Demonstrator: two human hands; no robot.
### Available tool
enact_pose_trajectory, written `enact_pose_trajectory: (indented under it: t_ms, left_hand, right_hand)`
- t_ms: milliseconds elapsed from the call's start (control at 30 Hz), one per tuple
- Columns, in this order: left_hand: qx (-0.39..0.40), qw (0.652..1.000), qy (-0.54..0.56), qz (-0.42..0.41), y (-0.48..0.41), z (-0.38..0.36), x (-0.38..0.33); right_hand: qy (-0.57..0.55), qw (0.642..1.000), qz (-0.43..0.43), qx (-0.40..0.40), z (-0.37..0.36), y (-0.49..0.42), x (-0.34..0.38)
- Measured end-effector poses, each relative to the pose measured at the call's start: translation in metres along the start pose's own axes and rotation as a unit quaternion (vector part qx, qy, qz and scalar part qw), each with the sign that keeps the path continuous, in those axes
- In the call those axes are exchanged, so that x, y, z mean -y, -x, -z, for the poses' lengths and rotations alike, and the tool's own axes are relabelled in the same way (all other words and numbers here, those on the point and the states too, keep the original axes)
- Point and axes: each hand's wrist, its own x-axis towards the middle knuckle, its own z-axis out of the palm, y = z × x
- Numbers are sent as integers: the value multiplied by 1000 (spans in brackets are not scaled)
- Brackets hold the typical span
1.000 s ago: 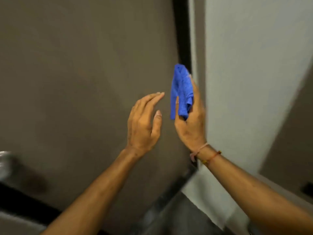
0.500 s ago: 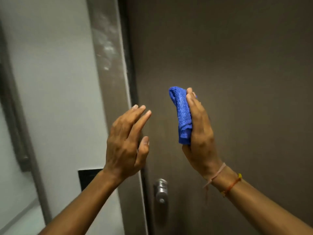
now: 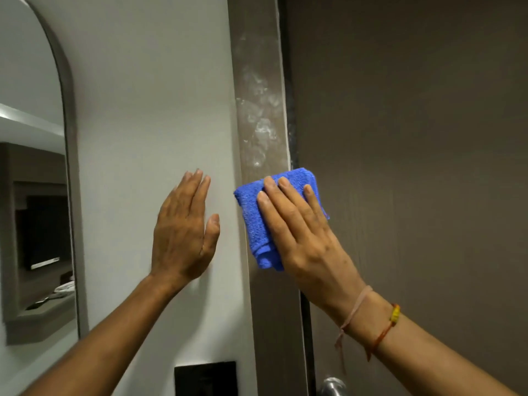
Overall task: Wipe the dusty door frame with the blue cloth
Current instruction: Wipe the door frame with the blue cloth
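Note:
A brown door frame (image 3: 258,81) runs upright through the middle, with white dust smears on its upper part. My right hand (image 3: 303,232) presses a folded blue cloth (image 3: 254,221) flat against the frame, just below the dusty patch, fingers spread over the cloth. My left hand (image 3: 183,235) rests flat on the white wall (image 3: 148,95) left of the frame, fingers together and holding nothing.
The brown door (image 3: 414,138) fills the right side, with a metal handle (image 3: 331,387) at the bottom. An arched mirror (image 3: 31,195) hangs at the far left. A black switch plate (image 3: 205,378) sits low on the wall.
My view swung from the door's other side to this frame. My right hand moved the cloth from mid-air onto the frame. My left hand went flat onto the wall.

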Motion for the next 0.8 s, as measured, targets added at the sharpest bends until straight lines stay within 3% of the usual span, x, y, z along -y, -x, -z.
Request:
enact_pose_trajectory:
  t_ms: [133, 267, 433, 567, 800]
  left_hand:
    - [-4, 1000, -2, -10, -18, -12, 9]
    - [-13, 999, -30, -41, -24, -19, 12]
    - [-15, 997, -55, -51, -20, -23, 14]
    - [-23, 996, -68, -54, -20, -25, 14]
    - [-32, 995, -81, -54, -19, -26, 15]
  right_hand:
    - [85, 996, -2, 35, -11, -24, -2]
    - [139, 982, -63, 112, -26, -32, 0]
    - [55, 973, -90, 205, -49, -14, 0]
    - [25, 980, -126, 155, -57, -13, 3]
    - [-43, 971, -235, -14, -80, -22, 15]
